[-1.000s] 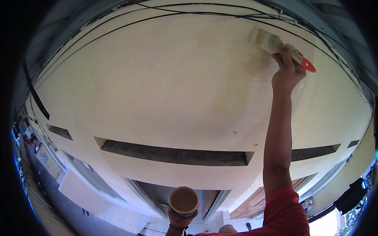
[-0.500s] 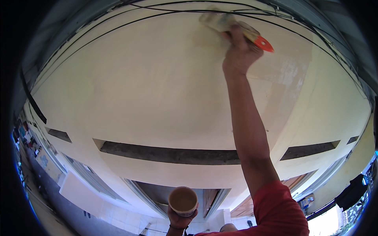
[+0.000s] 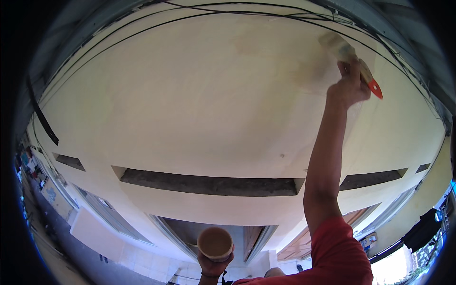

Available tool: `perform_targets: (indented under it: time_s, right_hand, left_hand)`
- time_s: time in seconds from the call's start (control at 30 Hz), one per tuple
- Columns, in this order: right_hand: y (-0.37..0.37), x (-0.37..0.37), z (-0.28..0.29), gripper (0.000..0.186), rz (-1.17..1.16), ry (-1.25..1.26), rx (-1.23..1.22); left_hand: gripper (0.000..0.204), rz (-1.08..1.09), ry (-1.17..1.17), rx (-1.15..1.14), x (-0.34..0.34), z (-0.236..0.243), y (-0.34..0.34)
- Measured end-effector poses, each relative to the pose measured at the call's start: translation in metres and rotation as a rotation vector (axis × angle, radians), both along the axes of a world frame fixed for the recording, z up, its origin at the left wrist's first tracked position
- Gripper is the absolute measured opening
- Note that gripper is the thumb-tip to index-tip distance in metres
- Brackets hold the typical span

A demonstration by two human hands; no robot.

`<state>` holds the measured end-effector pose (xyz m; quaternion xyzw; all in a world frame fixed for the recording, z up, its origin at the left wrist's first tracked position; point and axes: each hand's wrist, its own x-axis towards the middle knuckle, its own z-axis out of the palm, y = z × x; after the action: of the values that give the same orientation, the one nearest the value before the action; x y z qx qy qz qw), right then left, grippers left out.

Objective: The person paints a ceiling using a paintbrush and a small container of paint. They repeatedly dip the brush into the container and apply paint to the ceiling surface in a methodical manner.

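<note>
Surface: a broad cream wall fills most of my head view, bowed by the lens. Black cables run across its top; a long dark slot is cut lower down, with a doorway beneath.

Right hand: I see it raised at the upper right of the wall, arm nearly straight, red sleeve at the lower edge. Grip narrow, fingers closed round the handle of a wide paintbrush.

Paintbrush: just below the cables, tilted, bristles toward upper left, red handle end toward lower right. Bristle end blurred; from my feed I cannot tell whether the tips touch the wall. A darker, brownish patch shows on the wall below and left of the bristles.

Left hand: low, at bottom centre, in front of the doorway. It is wrapped about the lower part of a round cup, whose open mouth faces me. Interior tan-brown; I cannot tell the fill level. Dark band on the wrist.
</note>
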<state>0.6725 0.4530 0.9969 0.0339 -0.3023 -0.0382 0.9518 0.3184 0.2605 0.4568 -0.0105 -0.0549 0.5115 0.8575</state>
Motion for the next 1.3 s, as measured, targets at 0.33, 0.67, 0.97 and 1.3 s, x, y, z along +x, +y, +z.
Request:
perform_targets:
  time_s: [0.33,0.67,0.97,1.3]
  right_hand:
    - [0.019,-0.029,-0.002,0.034,-1.606,-0.276,-0.346]
    - [0.072,-0.142,0.037,0.024,-1.602,-0.387,-0.059]
    - [0.070,-0.216,0.035,0.021,-1.386,-0.648,0.023]
    - [0.052,-0.206,0.005,0.013,-0.129,-0.802,-0.033]
  left_hand:
    - [0.076,0.033,0.041,-0.022,-0.006,-0.001,-0.008]
    - [0.076,0.092,-0.002,-0.039,-0.015,-0.009,-0.019]
    - [0.077,0.147,-0.047,-0.010,-0.021,-0.013,-0.024]
    - [0.078,0.145,0.006,-0.036,-0.021,-0.022,-0.025]
